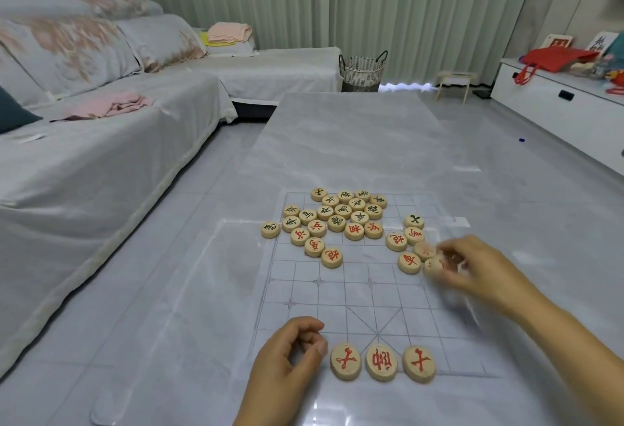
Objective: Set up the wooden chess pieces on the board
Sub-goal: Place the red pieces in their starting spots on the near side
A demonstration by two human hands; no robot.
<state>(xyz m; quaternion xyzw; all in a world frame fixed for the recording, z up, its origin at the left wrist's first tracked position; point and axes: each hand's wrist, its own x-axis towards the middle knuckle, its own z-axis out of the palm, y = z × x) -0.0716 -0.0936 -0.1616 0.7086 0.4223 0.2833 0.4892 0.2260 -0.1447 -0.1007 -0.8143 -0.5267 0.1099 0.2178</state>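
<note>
A clear chess board (354, 294) with grey grid lines lies on the table. Three round wooden pieces with red characters stand in its near row: (345, 361), (381, 362), (418, 363). A loose heap of pieces (337, 219) with red and dark characters covers the far half. A smaller group (409, 262) lies at the right. My left hand (287, 358) rests just left of the near row, fingers curled, and no piece shows in it. My right hand (472, 266), blurred, pinches a red-marked piece (450, 260) at the right group.
The pale marble table (354, 141) stretches far beyond the board. One stray piece (270, 229) lies off the board's left edge. A covered sofa (101, 141) runs along the left, and a white low cabinet (553, 111) stands at the right.
</note>
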